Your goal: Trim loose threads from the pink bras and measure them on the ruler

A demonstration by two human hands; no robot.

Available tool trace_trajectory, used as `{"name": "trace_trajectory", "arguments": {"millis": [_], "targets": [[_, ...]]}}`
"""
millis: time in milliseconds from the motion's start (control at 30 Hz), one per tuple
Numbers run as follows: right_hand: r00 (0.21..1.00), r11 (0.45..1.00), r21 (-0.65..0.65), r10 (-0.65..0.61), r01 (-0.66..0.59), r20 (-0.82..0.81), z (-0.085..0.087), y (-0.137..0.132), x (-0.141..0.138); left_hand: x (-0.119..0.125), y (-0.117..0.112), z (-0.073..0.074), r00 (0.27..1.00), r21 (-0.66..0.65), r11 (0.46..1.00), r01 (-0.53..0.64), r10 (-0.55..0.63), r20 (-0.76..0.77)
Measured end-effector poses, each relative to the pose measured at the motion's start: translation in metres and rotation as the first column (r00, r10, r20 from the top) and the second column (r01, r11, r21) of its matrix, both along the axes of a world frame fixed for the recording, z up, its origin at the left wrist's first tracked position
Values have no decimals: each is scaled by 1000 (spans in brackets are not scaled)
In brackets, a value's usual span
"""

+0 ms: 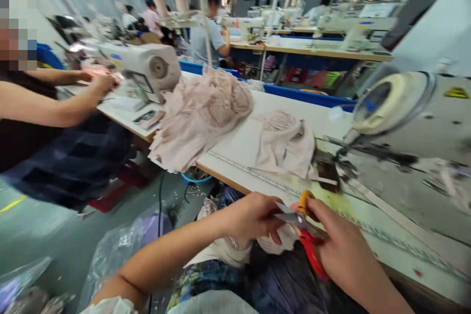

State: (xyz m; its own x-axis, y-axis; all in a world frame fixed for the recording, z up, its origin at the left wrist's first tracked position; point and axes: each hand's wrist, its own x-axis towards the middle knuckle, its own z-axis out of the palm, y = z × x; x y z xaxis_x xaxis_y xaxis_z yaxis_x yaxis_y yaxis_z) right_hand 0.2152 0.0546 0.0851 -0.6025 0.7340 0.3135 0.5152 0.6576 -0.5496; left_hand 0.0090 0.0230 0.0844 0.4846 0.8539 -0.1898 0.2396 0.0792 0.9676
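Observation:
My right hand [340,248] is closed round a pair of scissors [303,228] with orange and red handles, its blades pointing left. My left hand [253,216] is closed in a pinch just left of the blade tips, over a pale pink cloth piece [235,250] lying in my lap. Whether the fingers grip the cloth or a thread is hidden. Both hands sit just below the front edge of the white sewing table [239,144].
A sewing machine [412,108] stands at the right, a pink garment [283,144] beside it. A pile of pink pieces [198,117] overhangs the table's left end. A co-worker [44,103] sews at the left. Plastic bags [121,250] lie on the floor.

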Motion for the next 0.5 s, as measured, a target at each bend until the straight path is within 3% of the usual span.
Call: {"name": "trace_trajectory", "arguments": {"millis": [133, 300, 500], "targets": [[993, 983, -182, -29, 7, -118, 3, 2, -6, 0, 5, -12, 997, -22, 999, -38, 39, 59], [942, 903, -429, -135, -10, -308, -17, -2, 7, -6, 2, -19, 984, -118, 986, -122, 136, 117], [913, 894, -448, -182, -1, -365, -26, -6, 5, -5, 0, -19, 952, -193, 962, -195, 233, 198]]}}
